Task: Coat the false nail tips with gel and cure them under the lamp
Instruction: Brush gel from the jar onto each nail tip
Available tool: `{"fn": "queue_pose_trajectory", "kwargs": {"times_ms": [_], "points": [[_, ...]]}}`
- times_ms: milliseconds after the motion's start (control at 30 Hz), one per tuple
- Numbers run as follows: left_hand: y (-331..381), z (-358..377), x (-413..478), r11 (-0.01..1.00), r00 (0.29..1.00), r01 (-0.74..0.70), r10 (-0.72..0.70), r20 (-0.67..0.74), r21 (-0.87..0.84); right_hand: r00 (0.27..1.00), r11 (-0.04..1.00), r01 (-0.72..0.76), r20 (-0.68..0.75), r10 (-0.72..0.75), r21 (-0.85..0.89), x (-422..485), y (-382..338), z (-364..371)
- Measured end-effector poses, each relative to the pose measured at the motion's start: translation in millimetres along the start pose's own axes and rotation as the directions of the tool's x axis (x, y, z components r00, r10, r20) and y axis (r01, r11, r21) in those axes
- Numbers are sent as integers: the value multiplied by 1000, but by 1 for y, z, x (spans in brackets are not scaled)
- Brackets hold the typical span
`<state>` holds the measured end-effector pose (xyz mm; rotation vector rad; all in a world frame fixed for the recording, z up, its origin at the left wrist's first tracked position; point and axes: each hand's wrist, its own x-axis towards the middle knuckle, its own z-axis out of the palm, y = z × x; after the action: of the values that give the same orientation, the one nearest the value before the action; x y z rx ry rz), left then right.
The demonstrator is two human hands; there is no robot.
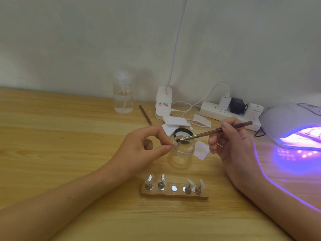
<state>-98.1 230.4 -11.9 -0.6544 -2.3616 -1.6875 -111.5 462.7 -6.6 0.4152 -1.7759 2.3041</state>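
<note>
The person was painting gel onto 1 false nail tip [175,142]. To do this well, the brush [213,131] should move slowly from one end of the tip to the other. It should carry only a little gel, so none drips or runs over the edge. The tip should be held steady, and fingers should stay off the wet part.

The left hand [144,145] held the tip just above the open mouth of the glass jar [181,154]. Its thumb and first finger were pressed close, pinching the tip or its small peg; it was too small to tell which. The other fingers were curled in behind.

The right hand [231,145] held the brush like a pencil, with its fingers curled round the handle. The hair end of the brush touched the tip.

Nearer the person, a holder [175,194] lay on the table [69,136]. It had 4 more tips standing on pegs and 1 bare spot in the middle. The lamp [286,119] sat well off to the right, glowing purple. What lay inside it could not be made out.
</note>
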Motion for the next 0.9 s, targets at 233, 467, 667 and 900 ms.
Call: {"fn": "queue_pose_trajectory", "kwargs": {"times_ms": [233,467,667,900], "points": [[0,0,-1,999,1000,30,-30,10,-20,999,1000,-18,-47,18,-6,0,0,-1],[3,0,-1,995,995,95,-94,28,-32,999,999,-16,-29,15,-48,-1,1,0],[5,1,-1,992,993,117,-115,29,-40,999,1000,11,33,-11,4,-2,-1,2],[4,0,0,993,993,112,-111,34,-39,999,1000,-1,-41,1,16,0,0,-1]]}}
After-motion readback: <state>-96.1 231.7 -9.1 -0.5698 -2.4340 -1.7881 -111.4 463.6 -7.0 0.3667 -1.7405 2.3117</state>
